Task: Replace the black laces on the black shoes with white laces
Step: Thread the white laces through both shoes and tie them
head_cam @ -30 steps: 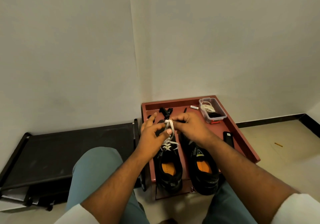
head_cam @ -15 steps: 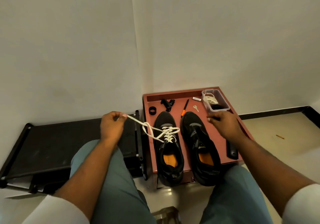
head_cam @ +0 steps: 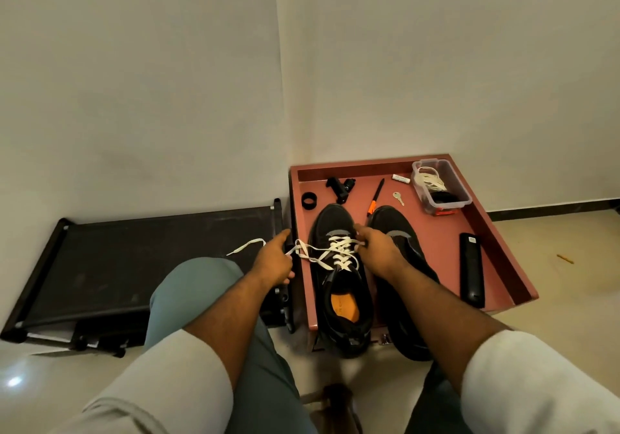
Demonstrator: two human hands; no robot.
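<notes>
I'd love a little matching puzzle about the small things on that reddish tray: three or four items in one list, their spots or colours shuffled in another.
Things:
1. small silver key
2. black rubber ring
3. long black remote control
4. clear plastic box

Places on the reddish-brown tray:
A. far right corner, holding white cord
B. far left, near the wall
C. right side, lying lengthwise
D. between pen and box

Pairs: 1-D, 2-B, 3-C, 4-A

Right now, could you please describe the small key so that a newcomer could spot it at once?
Find the reddish tray by the wall corner. Near its far end, the key lies between an orange-and-black pen and a clear plastic box; it is the only pale metal piece there.
</notes>
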